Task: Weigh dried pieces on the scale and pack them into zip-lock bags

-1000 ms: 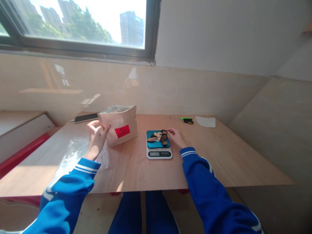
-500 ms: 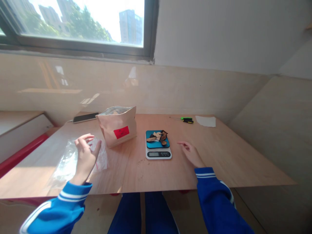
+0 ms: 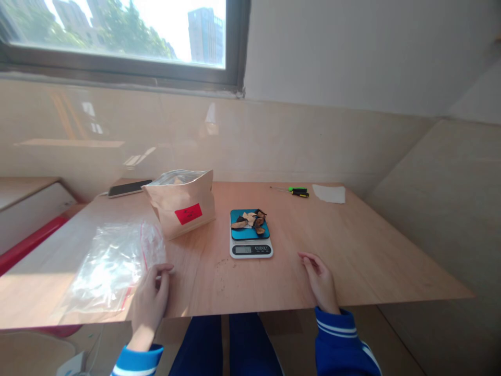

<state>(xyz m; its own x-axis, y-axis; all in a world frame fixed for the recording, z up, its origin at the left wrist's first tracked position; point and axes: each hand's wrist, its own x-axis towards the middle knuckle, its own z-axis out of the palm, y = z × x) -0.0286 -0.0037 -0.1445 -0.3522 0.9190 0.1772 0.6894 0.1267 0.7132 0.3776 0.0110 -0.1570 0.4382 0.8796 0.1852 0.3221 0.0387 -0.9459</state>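
My left hand (image 3: pixel 152 295) lies at the table's front edge, beside the right end of the clear zip-lock bags (image 3: pixel 107 263). Its fingers are loosely bent, with a gap between thumb and fingers and nothing held. My right hand (image 3: pixel 320 279) rests over the table to the right of a digital kitchen scale (image 3: pixel 251 249), fingers half curled and empty. On the scale's blue platform sits a small heap of dried brown and pale slices (image 3: pixel 250 221). An upright kraft pouch (image 3: pixel 180 209) with a red label stands behind and left of the scale, its top open.
A dark phone (image 3: pixel 128 188) lies at the back left. Two screwdrivers (image 3: pixel 299 191), green and yellow-black, lie at the back, near a white sheet of paper (image 3: pixel 329 194). Brown crumbs dot the table (image 3: pixel 266 287) in front of the scale. A wall rises behind.
My left hand has come down and toward me, uncovering more of the zip-lock bags. My right hand has drawn back from the scale toward the front edge. The view has shifted slightly.
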